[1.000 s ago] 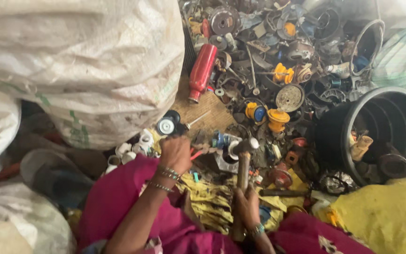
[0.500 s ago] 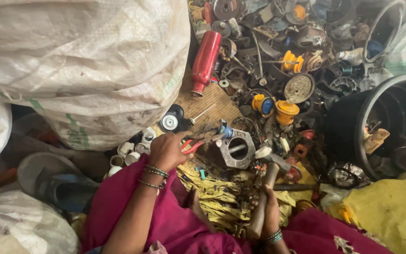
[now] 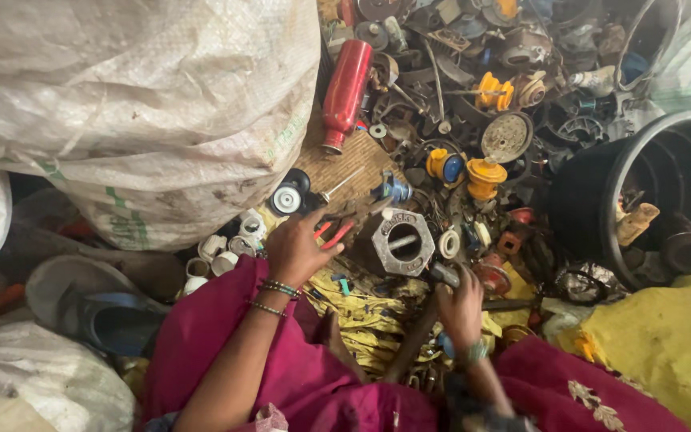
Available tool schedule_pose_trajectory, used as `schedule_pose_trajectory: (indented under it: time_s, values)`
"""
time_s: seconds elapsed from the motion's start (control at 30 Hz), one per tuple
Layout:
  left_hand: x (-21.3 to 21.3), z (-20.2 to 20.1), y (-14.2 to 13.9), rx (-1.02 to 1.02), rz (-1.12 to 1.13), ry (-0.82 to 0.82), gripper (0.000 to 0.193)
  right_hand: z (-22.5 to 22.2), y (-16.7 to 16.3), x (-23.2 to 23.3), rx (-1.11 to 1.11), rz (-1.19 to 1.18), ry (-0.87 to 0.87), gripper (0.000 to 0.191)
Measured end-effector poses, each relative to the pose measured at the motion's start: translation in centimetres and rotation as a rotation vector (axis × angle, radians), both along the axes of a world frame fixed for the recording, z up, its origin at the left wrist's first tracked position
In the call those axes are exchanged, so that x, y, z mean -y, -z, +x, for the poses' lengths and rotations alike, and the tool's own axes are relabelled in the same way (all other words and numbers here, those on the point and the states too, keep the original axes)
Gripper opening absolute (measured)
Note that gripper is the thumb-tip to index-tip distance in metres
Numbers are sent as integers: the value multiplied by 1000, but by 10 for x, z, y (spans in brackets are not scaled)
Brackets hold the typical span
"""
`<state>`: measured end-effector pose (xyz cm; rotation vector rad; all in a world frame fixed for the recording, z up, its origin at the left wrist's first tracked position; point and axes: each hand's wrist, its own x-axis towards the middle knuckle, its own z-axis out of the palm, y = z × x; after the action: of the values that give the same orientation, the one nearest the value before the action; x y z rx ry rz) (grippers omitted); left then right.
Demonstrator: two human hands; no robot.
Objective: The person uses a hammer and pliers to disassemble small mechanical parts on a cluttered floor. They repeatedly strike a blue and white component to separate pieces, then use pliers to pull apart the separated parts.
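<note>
Gripping red-handled pliers [image 3: 336, 232], left hand [image 3: 296, 250] closes; right hand [image 3: 459, 302] clasps wooden hammer handle [image 3: 414, 340]. Centre-frame grey hexagonal metal block [image 3: 402, 241] looks heavy, rigid; grasp its flats.

The floor [image 3: 345, 172] shows bare only as a small brown patch near the centre. A red metal bottle [image 3: 345, 94] lies on it at the patch's far edge, beside a large white woven sack [image 3: 121, 112] on the left. A grey hexagonal metal block [image 3: 403, 242] sits at the near edge of the patch. Mixed metal and plastic scrap [image 3: 473, 104] covers the floor toward the far right. A black ribbed tub [image 3: 601, 200] stands at the right. A sandal [image 3: 97, 308] lies at the near left.
</note>
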<state>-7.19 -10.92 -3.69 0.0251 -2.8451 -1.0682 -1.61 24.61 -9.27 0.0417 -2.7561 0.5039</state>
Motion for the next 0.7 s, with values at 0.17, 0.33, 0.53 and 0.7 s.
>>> schedule_pose_trajectory:
  time_s: [0.17, 0.33, 0.53, 0.7]
  values:
    - [-7, -10, 1, -95, 95, -8, 75, -74, -8, 8, 279, 420, 259, 58]
    - [2, -17, 5, -74, 233, -43, 76, -81, 9, 2, 111, 384, 277, 35]
    - [10, -27, 7, -278, 445, -23, 69, -50, 2, 28, 60, -494, 336, 36]
    - [14, -24, -2, -184, 454, -51, 73, -17, -31, 101, 283, -665, -150, 58]
